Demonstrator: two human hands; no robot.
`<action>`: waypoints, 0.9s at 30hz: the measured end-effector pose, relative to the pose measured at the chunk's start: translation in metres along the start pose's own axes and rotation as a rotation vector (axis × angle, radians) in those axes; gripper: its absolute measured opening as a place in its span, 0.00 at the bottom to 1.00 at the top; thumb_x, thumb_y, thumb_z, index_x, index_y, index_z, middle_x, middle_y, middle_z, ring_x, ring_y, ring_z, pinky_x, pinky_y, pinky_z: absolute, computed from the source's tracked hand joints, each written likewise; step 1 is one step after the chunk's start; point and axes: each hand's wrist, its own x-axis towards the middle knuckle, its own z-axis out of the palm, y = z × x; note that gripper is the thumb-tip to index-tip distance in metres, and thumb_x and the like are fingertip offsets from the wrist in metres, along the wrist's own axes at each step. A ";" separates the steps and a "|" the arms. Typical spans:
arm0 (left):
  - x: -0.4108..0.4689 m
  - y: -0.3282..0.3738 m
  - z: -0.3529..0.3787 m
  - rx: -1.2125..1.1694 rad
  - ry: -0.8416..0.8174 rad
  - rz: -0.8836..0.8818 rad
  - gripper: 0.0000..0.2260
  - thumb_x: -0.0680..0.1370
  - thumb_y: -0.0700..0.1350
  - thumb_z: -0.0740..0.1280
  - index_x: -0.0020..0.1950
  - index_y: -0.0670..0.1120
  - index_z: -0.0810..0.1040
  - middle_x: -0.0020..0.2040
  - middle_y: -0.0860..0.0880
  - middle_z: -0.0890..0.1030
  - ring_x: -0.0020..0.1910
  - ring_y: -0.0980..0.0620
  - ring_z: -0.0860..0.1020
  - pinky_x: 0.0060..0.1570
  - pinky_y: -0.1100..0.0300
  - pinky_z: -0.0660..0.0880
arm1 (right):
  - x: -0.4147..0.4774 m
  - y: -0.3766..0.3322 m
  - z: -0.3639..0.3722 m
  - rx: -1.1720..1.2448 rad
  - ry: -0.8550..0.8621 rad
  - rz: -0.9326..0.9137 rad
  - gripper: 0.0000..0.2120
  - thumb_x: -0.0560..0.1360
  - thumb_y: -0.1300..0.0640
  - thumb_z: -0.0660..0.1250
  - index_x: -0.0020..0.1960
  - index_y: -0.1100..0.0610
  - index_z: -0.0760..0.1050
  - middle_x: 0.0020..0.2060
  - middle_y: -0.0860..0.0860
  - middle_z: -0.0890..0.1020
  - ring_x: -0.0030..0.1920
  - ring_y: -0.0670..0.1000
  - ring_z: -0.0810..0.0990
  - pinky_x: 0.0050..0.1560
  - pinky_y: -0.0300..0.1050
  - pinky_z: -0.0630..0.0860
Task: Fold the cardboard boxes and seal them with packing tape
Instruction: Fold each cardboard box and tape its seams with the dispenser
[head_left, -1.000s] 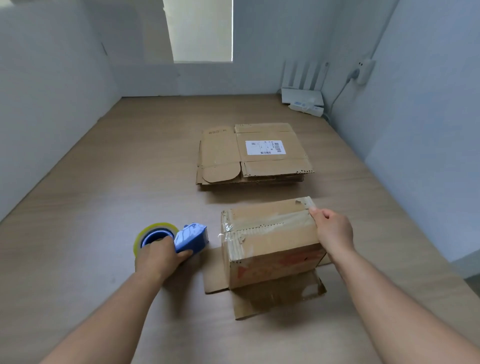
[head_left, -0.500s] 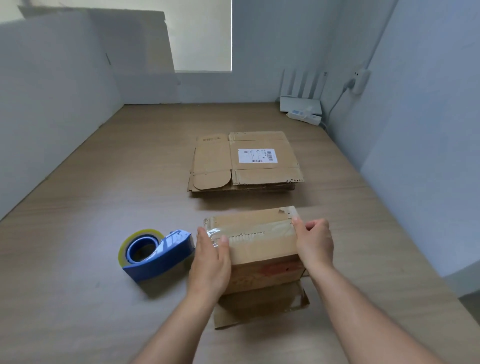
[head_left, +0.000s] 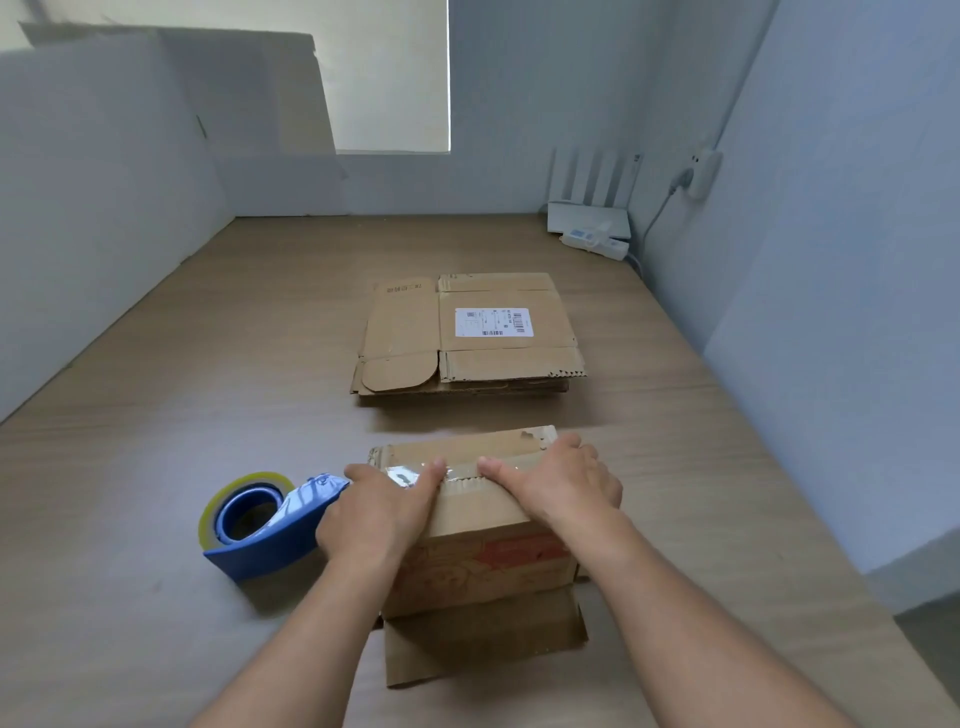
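Note:
A small folded cardboard box (head_left: 483, 561) stands on the wooden table (head_left: 156, 441) in front of me, with clear tape across its top seam. My left hand (head_left: 376, 512) lies over the box's top left corner, thumb pressing the tape. My right hand (head_left: 558, 480) covers the top right part, thumb on the tape too. Both thumbs nearly meet at the middle. A blue tape dispenser (head_left: 262, 525) with a yellowish roll rests just left of the box. A stack of flattened boxes (head_left: 467, 338) with a white label lies farther back.
A loose cardboard flap (head_left: 483, 639) sticks out from under the box toward me. A white router (head_left: 589, 208) and a power strip (head_left: 595, 241) sit at the back right corner. Grey walls close in the table on the left, back and right.
My left hand let go of the tape dispenser and came onto the box's left side. Both thumbs have since slid inward along the tape toward the middle.

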 end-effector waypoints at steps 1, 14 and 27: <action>0.001 -0.001 0.001 -0.013 0.028 0.003 0.39 0.73 0.73 0.51 0.68 0.41 0.68 0.58 0.42 0.78 0.57 0.40 0.76 0.42 0.52 0.69 | 0.004 0.003 0.000 0.027 0.004 -0.009 0.47 0.60 0.21 0.59 0.63 0.57 0.67 0.58 0.54 0.76 0.57 0.56 0.76 0.45 0.48 0.68; -0.010 -0.041 0.000 -0.322 -0.140 0.182 0.23 0.82 0.60 0.47 0.76 0.64 0.46 0.64 0.48 0.75 0.49 0.48 0.77 0.48 0.53 0.73 | 0.021 0.044 0.005 0.489 0.136 -0.260 0.21 0.80 0.49 0.58 0.30 0.56 0.64 0.27 0.50 0.70 0.35 0.54 0.71 0.32 0.48 0.59; -0.070 -0.054 -0.009 0.075 -0.293 0.422 0.49 0.44 0.84 0.59 0.58 0.61 0.60 0.54 0.60 0.77 0.50 0.62 0.76 0.44 0.63 0.73 | 0.033 -0.001 0.002 0.358 0.093 0.031 0.46 0.61 0.24 0.64 0.65 0.56 0.61 0.60 0.55 0.71 0.57 0.58 0.75 0.43 0.49 0.67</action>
